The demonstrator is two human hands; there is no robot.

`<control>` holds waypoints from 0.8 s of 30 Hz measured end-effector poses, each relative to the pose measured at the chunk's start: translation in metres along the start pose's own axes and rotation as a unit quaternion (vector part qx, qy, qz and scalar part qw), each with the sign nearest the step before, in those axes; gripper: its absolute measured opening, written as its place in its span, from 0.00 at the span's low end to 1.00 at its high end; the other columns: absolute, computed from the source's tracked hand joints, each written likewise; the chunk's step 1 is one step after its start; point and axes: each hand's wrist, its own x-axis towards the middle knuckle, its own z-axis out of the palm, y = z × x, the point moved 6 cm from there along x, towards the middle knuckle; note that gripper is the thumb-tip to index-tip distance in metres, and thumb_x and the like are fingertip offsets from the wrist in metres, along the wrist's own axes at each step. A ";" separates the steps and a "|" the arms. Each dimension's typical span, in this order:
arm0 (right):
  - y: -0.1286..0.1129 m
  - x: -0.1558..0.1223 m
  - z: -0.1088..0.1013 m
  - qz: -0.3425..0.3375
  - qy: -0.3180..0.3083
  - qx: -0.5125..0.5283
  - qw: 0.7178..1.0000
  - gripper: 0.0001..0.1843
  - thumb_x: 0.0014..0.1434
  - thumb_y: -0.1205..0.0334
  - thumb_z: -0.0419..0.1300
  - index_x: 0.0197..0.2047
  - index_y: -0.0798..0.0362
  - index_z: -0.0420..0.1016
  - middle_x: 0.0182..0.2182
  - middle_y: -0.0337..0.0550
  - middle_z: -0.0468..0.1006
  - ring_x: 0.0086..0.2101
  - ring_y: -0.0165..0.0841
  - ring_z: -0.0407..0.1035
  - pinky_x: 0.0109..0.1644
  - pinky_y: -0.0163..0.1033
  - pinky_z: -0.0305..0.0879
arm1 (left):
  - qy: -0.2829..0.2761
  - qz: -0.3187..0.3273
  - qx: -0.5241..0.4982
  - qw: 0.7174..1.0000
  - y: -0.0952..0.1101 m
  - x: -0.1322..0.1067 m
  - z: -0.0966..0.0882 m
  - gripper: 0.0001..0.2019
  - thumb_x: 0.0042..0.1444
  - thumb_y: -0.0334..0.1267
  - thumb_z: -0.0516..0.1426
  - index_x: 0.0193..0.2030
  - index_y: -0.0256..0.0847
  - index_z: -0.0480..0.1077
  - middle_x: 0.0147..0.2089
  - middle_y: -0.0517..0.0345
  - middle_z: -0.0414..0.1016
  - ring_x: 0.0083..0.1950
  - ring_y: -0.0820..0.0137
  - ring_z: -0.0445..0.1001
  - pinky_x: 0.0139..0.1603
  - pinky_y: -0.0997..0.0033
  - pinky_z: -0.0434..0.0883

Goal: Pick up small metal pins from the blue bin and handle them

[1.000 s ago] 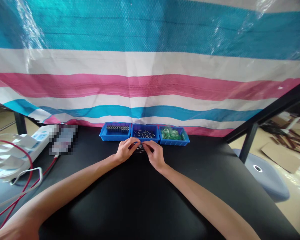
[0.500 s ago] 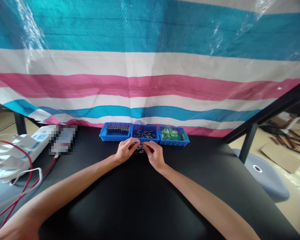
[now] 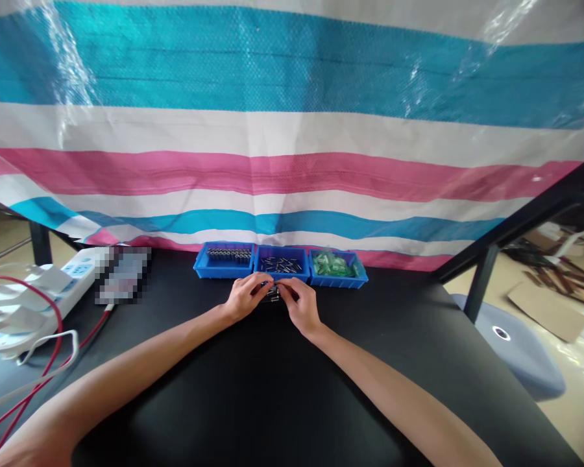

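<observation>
My left hand and my right hand meet fingertip to fingertip in front of the middle blue bin. Both are closed in a pinch; what sits between the fingertips is too small to make out. Just beneath them on the black table lie several small shiny metal pieces, partly hidden by the fingers. Loose screw-like metal pieces fill the middle bin. Short metal cylinders stand in rows in the left blue bin. Green plastic packets are in the right blue bin.
A white power strip with plugs and red and white cables is on the left, beside a blurred-out phone-like device. A striped sheet hangs behind the bins. A grey stool stands right of the black table.
The view has tilted slightly, so the scene sits a little lower. My hands stay together at the same place, with only slight finger movement.
</observation>
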 end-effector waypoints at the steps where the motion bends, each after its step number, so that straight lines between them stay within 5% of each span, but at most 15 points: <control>1: 0.000 0.000 0.000 -0.001 0.000 -0.001 1.000 0.09 0.62 0.62 0.55 0.39 0.52 0.77 0.31 0.43 0.76 0.30 0.32 0.70 0.35 0.36 0.66 | -0.001 0.000 0.001 1.000 0.000 0.000 0.000 0.05 0.60 0.35 0.56 0.43 0.39 0.69 0.37 0.58 0.77 0.29 0.78 0.73 0.31 0.81 0.69; 24: 0.001 0.000 0.001 0.003 -0.016 -0.021 1.000 0.12 0.63 0.60 0.54 0.38 0.52 0.78 0.28 0.43 0.75 0.28 0.32 0.68 0.33 0.36 0.66 | 0.010 -0.020 0.006 1.000 -0.002 0.000 -0.002 0.06 0.61 0.37 0.54 0.41 0.39 0.70 0.36 0.58 0.77 0.23 0.81 0.67 0.29 0.81 0.68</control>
